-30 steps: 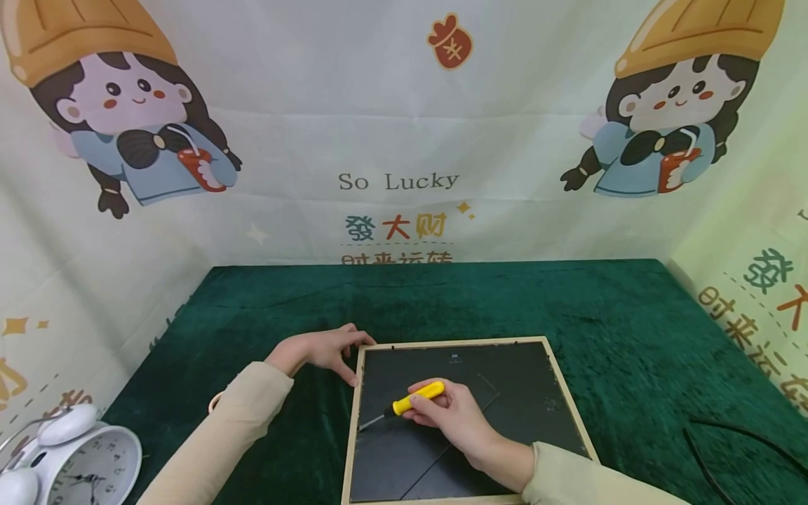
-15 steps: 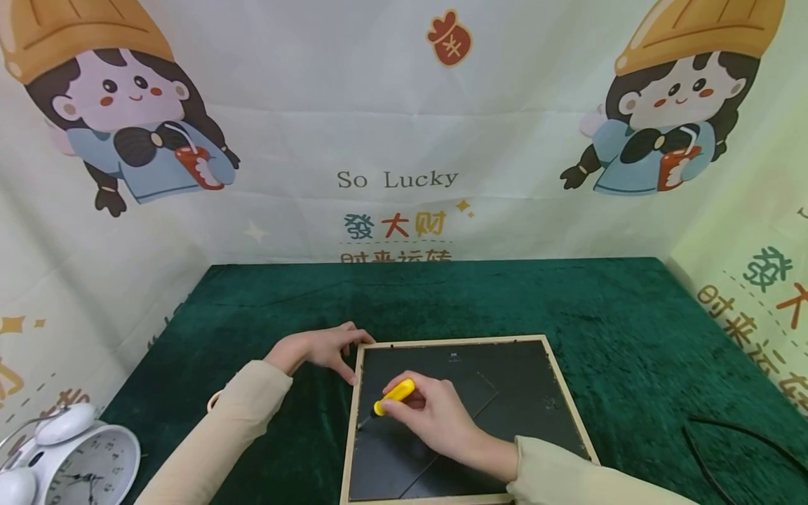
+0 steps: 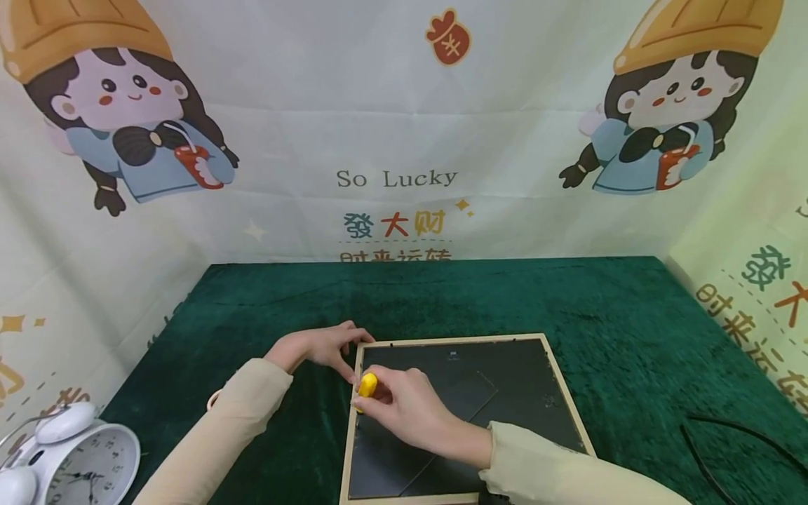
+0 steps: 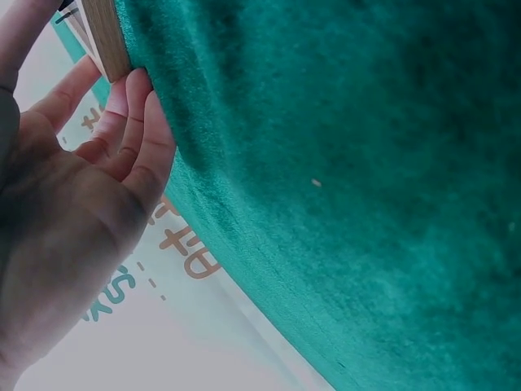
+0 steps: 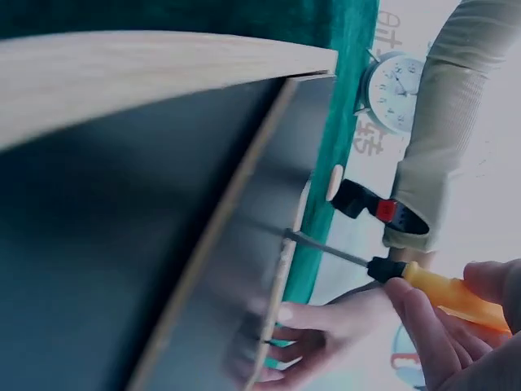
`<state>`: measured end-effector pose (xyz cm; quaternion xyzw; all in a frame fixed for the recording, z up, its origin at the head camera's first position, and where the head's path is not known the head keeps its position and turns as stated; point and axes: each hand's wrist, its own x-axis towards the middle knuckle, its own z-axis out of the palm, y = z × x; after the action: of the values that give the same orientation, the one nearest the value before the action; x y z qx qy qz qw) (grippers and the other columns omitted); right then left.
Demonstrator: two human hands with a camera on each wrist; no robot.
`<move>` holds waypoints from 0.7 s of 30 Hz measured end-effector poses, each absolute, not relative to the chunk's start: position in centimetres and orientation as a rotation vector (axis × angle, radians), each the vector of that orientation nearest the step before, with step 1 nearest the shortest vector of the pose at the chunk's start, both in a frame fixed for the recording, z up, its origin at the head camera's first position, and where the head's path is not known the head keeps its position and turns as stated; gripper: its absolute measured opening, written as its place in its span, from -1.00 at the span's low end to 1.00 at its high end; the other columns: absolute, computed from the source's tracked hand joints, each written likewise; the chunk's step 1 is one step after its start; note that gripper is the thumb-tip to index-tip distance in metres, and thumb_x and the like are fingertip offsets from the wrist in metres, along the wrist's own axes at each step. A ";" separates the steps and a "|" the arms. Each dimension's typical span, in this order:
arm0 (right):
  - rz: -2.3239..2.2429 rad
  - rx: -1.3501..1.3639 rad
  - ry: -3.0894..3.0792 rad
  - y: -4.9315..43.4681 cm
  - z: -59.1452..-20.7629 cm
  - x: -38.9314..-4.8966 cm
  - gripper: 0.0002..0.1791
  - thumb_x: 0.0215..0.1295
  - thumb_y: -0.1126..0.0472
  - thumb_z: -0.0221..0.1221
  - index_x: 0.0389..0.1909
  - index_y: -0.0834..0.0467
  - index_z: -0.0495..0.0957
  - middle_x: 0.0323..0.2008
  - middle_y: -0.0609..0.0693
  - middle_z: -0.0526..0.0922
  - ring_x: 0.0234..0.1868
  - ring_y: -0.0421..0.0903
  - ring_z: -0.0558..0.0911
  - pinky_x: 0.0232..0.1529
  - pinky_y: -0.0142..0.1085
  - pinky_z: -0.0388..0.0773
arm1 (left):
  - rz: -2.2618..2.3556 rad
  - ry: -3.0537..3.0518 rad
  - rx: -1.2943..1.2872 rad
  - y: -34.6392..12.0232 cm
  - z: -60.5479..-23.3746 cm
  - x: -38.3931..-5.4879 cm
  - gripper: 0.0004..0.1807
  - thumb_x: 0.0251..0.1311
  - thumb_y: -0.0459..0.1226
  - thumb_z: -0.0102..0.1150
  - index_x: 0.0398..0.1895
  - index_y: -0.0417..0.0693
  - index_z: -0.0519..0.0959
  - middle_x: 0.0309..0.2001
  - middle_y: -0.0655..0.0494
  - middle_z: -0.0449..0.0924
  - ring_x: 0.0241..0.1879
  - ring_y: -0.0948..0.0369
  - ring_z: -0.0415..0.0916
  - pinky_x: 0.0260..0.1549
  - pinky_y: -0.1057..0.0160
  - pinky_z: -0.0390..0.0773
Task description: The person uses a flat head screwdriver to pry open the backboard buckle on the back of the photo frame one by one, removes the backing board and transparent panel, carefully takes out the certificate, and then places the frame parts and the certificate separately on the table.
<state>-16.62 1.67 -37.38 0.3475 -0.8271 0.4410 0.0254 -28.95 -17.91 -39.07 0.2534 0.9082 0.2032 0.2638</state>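
Observation:
A picture frame (image 3: 567, 396) with a pale wooden rim lies back-up, showing its black backing board (image 3: 505, 435). My left hand (image 3: 325, 348) grips its far left corner, thumb at the left side and fingers round the edge. In the left wrist view, fingertips rest against the wooden rim (image 4: 104, 37). My right hand (image 3: 416, 410) holds a yellow-handled screwdriver (image 3: 367, 384) steeply over the left rim. From the head, the handle hides its shaft. The right wrist view shows the screwdriver's metal shaft (image 5: 330, 248), its tip at the inner edge of the rim.
Green velvety cloth (image 3: 404, 298) covers the table, with a printed backdrop (image 3: 404, 126) behind and at the sides. A white twin-bell alarm clock (image 3: 97, 466) stands at the near left. A thin black cord-like strip (image 3: 748, 429) lies at the right.
My right hand has moved left with the screwdriver and tilted it from slanting to nearly upright at the left rim. The left hand stays at the corner.

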 end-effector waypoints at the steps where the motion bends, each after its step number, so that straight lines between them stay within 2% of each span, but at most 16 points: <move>1: 1.323 1.091 -2.554 1.5 -37.3 -16.6 -0.86 0.15 0.11 0.16 -0.36 0.10 0.51 -0.64 -0.24 0.46 -0.67 -0.38 0.38 -0.60 -0.53 0.35 | 0.551 2.455 0.686 -17.9 -39.1 -29.0 -0.30 -0.22 -0.10 0.39 0.09 0.10 0.32 -0.18 0.15 0.21 -0.23 0.15 0.22 -0.31 0.23 0.38; 4: 1.273 1.103 -2.550 1.1 -37.1 -16.6 -0.85 0.15 0.09 0.16 -0.38 0.09 0.50 -0.67 -0.24 0.43 -0.69 -0.38 0.36 -0.63 -0.53 0.32 | 0.550 2.456 0.695 -18.0 -39.2 -29.0 -0.30 -0.22 -0.11 0.39 0.09 0.10 0.33 -0.19 0.14 0.21 -0.23 0.14 0.22 -0.31 0.22 0.38; 7: 1.367 1.029 -2.562 1.4 -37.5 -16.8 -0.83 0.14 0.08 0.16 -0.35 0.11 0.51 -0.60 -0.23 0.49 -0.62 -0.38 0.44 -0.56 -0.53 0.38 | 0.539 2.454 0.688 -18.0 -39.1 -29.0 -0.30 -0.21 -0.09 0.38 0.09 0.10 0.32 -0.17 0.15 0.21 -0.22 0.15 0.23 -0.30 0.22 0.38; 12: 1.940 0.703 -2.519 3.1 -39.6 -17.2 -0.77 0.15 0.18 0.16 -0.23 0.24 0.49 -0.40 -0.05 0.60 -0.43 -0.16 0.59 -0.39 -0.40 0.50 | 0.514 2.450 0.670 -17.9 -39.0 -29.1 -0.30 -0.19 -0.09 0.37 0.11 0.12 0.30 -0.13 0.16 0.20 -0.18 0.14 0.26 -0.25 0.20 0.38; 17: 2.451 0.376 -2.294 4.3 -41.2 -16.9 -0.67 0.17 0.26 0.13 -0.12 0.41 0.40 -0.31 0.14 0.58 -0.32 0.01 0.60 -0.29 -0.27 0.51 | 0.500 2.443 0.678 -17.9 -39.0 -29.2 -0.29 -0.18 -0.08 0.36 0.12 0.11 0.28 -0.13 0.16 0.19 -0.17 0.15 0.26 -0.25 0.19 0.36; 21: 2.351 0.481 -2.325 4.5 -41.3 -16.5 -0.67 0.15 0.23 0.15 -0.14 0.38 0.42 -0.32 0.10 0.59 -0.32 -0.04 0.61 -0.30 -0.30 0.51 | 0.495 2.439 0.693 -17.9 -38.9 -29.1 -0.28 -0.17 -0.08 0.36 0.13 0.09 0.28 -0.11 0.15 0.19 -0.16 0.14 0.26 -0.25 0.18 0.36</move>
<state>-16.46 4.52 -41.34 0.1432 -0.6924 0.7001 -0.0998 -29.13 -17.89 -38.87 0.2577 0.9076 0.1842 0.2754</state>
